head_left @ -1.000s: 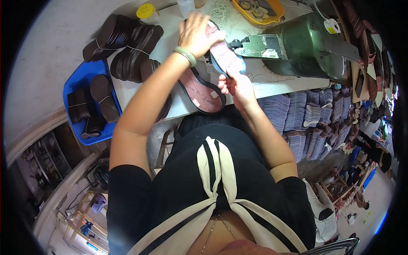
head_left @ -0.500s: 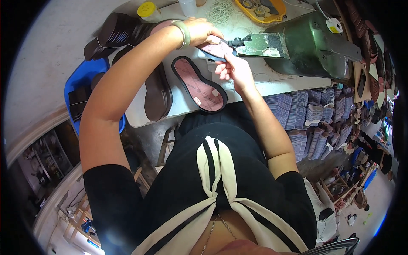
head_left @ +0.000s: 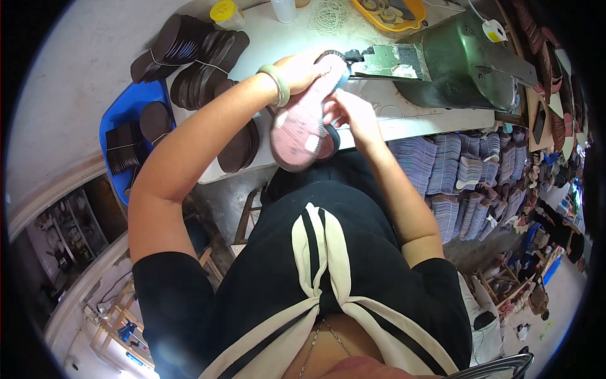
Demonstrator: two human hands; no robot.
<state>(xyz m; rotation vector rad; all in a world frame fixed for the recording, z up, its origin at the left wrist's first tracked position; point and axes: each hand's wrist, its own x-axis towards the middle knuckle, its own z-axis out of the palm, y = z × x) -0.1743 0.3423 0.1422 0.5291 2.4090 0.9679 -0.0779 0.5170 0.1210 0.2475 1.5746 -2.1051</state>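
Note:
A pink insole (head_left: 297,129), slightly blurred, hangs over the worktable's front edge, its narrow upper end at the tip of a green sewing machine's arm (head_left: 391,62). My left hand (head_left: 302,72), with a bangle at the wrist, grips that upper end from the left. On the insole's right edge, just below the machine tip, are the curled fingers of my right hand (head_left: 353,114); the exact contact is partly hidden. Beneath the held piece, another pink insole with a black rim (head_left: 329,142) shows only in part.
Tied stacks of dark brown soles (head_left: 205,76) stand at the left, beside a blue basket (head_left: 117,123) with more. Behind are a yellow-lidded jar (head_left: 224,14), tangled cord (head_left: 329,16) and a yellow tray (head_left: 401,25). Bundles of striped bluish pieces (head_left: 442,164) lie below the machine at right.
The pink insole has swung round so its wide end now points toward me, covering most of the insole on the table. My left hand has shifted slightly down; my right stays near the machine tip.

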